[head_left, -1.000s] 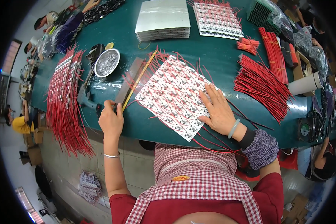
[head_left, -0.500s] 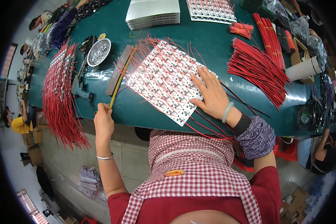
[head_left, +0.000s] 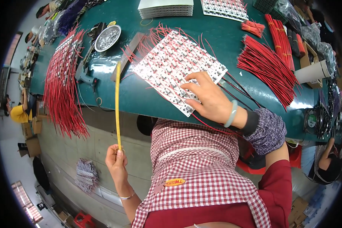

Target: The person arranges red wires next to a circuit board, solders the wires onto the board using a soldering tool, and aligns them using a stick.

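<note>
My left hand (head_left: 117, 159) is closed in a pinch around the near end of a long, thin yellow strip (head_left: 117, 102). The strip stands out past the table's front edge, its far tip over the tabletop. On the table lies a tilted white circuit board panel (head_left: 170, 62), covered in rows of small parts with thin red wires rising from it. Over its near right side is my right hand (head_left: 212, 99), fingers apart and bent, holding nothing. Whether its fingertips touch the panel I cannot tell. Red and dark wires (head_left: 245, 89) run out from under the panel's right side.
A grey metal bar (head_left: 130, 53) lies left of the panel, near a metal bowl (head_left: 108, 38) and a glue gun (head_left: 85, 76). Wired boards (head_left: 66, 57) drape over the left edge. Red wire bundles (head_left: 268, 70) lie right; stacked panels (head_left: 165, 9) stand behind.
My left hand has pulled back toward me, lifting the yellow strip off the metal bar. My right hand has gone from lying flat on the panel to bent fingers, nearer its front corner.
</note>
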`<act>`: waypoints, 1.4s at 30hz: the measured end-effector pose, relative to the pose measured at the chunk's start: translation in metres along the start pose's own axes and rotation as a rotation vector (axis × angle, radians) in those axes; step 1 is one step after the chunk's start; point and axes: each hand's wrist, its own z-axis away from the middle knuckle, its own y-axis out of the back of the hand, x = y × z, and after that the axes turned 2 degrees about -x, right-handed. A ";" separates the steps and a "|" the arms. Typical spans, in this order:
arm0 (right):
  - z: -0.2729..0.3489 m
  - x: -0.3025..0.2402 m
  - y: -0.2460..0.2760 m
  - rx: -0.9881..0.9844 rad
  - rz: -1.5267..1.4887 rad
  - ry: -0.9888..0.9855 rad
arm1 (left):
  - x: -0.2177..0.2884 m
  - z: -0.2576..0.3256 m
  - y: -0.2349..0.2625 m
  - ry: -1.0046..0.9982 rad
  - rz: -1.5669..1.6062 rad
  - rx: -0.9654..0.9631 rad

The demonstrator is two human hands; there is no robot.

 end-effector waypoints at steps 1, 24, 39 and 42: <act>-0.003 -0.004 -0.008 -0.051 0.015 -0.043 | 0.001 -0.002 -0.003 -0.003 0.074 0.002; -0.008 -0.018 -0.069 0.180 0.212 -0.221 | -0.027 0.021 0.031 0.022 -0.300 -0.119; -0.009 -0.020 -0.081 0.170 0.216 -0.228 | -0.032 0.013 0.027 -0.005 -0.335 -0.117; -0.008 -0.020 -0.082 0.177 0.192 -0.241 | -0.029 0.009 0.025 -0.002 -0.377 -0.120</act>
